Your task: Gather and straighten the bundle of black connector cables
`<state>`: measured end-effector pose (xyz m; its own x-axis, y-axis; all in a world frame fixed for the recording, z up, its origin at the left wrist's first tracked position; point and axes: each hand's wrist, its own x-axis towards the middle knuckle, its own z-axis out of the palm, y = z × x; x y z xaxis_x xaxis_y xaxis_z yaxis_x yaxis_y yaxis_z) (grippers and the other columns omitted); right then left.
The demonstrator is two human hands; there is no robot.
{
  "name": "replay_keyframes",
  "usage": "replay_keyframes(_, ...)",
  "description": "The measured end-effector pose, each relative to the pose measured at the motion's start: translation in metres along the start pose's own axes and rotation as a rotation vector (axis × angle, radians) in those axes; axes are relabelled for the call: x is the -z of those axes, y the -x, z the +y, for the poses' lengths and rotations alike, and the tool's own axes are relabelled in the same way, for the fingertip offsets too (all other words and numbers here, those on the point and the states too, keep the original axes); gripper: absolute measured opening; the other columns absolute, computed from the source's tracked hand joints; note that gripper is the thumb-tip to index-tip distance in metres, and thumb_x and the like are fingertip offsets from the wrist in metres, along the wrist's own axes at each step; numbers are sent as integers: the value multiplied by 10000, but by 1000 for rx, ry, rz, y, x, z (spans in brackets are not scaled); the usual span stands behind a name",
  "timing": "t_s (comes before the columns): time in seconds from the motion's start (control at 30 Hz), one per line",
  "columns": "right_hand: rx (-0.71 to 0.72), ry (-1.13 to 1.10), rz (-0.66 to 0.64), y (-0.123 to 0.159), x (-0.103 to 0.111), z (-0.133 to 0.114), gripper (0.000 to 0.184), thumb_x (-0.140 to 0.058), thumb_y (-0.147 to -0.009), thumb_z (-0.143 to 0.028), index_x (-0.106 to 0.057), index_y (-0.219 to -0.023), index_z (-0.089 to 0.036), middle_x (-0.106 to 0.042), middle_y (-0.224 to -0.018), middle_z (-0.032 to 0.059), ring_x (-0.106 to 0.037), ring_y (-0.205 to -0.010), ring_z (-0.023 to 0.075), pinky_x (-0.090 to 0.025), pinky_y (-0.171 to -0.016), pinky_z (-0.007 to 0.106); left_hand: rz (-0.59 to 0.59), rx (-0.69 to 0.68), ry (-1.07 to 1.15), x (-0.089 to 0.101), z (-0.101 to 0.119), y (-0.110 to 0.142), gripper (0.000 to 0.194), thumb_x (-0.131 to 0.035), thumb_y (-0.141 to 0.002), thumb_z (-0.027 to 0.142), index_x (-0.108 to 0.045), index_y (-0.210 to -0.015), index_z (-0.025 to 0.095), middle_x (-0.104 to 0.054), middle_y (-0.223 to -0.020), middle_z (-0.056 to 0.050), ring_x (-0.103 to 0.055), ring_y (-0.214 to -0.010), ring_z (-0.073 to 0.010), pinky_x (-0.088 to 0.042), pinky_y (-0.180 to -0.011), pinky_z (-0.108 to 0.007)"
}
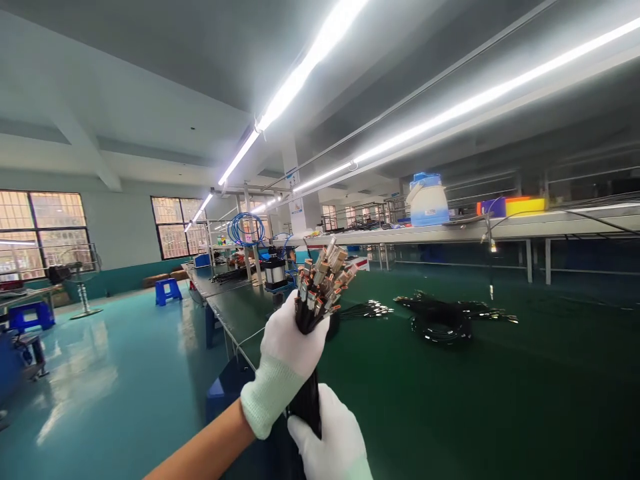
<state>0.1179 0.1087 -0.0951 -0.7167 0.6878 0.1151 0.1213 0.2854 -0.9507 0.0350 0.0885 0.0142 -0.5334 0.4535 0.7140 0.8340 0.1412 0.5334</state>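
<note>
Cable bundle (pixel 320 293) stood at lower centre of frame, left hand (pixel 290 347) above right hand (pixel 330 433) on it. Coiled cables (pixel 445 320) lay on the table (pixel 500 387) to the right; a jug (pixel 427 200) sat on the shelf (pixel 500 232) behind, stools (pixel 167 291) at left.

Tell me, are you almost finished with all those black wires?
Partly, it seems. Gathered: a thick bundle of black cables with metal plug ends, gripped upright by the left hand in a white glove, with the right hand holding lower down. Left: a loose pile of black cables and a smaller bunch lie on the dark green workbench.
</note>
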Motion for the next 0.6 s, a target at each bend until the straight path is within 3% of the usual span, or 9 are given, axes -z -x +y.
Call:
replay_keyframes(0.07,33,-71,-166,0,23,0,31,-545,-726,-243,-536,-749,-225,-579,-732,-24,-535,-718,124,-379,-679,255,-53,-2,-72,5,-6,-6,144,-524,-763,380,-465,-706,262,-557,-660,15,-465,-657,-196,-377,-670,-327)
replay_keyframes(0.13,-4,-138,-336,4,46,0,82,-547,-691,-214,-468,-672,-210,-433,-620,-67,-390,-591,65,-292,-584,228,-111,1,-117,10,-13,-12,190,-499,-765,359,-392,-640,265,-472,-612,28,-385,-615,-178,-347,-649,-328)
replay_keyframes(0.23,-66,-175,-434,10,67,-2,87,-558,-659,-192,-474,-678,-203,-410,-598,-84,-362,-563,47,-261,-563,222,-99,-44,-124,15,-19,-17,236,-483,-765,358,-341,-600,267,-444,-581,33,-379,-585,-171,-352,-636,-326)
replay_keyframes(0.4,-29,12,-74,10,49,-13,296,-646,-694,-297,-607,-985,-258,-683,-945,-30,-598,-870,130,-421,-769,240,72,-272,-214,9,-11,-10,95,-496,-774,338,-524,-749,250,-641,-683,-40,-609,-672,-266,-445,-652,-351)
replay_keyframes(0.53,-15,37,89,0,18,-18,296,-658,-727,-425,-607,-966,-257,-713,-983,15,-644,-955,186,-452,-834,280,200,-529,-350,-3,-4,1,55,-501,-793,239,-550,-784,216,-645,-671,-75,-642,-662,-298,-485,-604,-359)
replay_keyframes(0.6,46,27,153,-7,9,-14,264,-643,-745,-409,-616,-947,-241,-717,-970,40,-651,-965,200,-461,-837,286,209,-571,-369,-7,-5,4,36,-506,-793,220,-522,-761,226,-627,-657,-71,-632,-642,-288,-484,-592,-352)
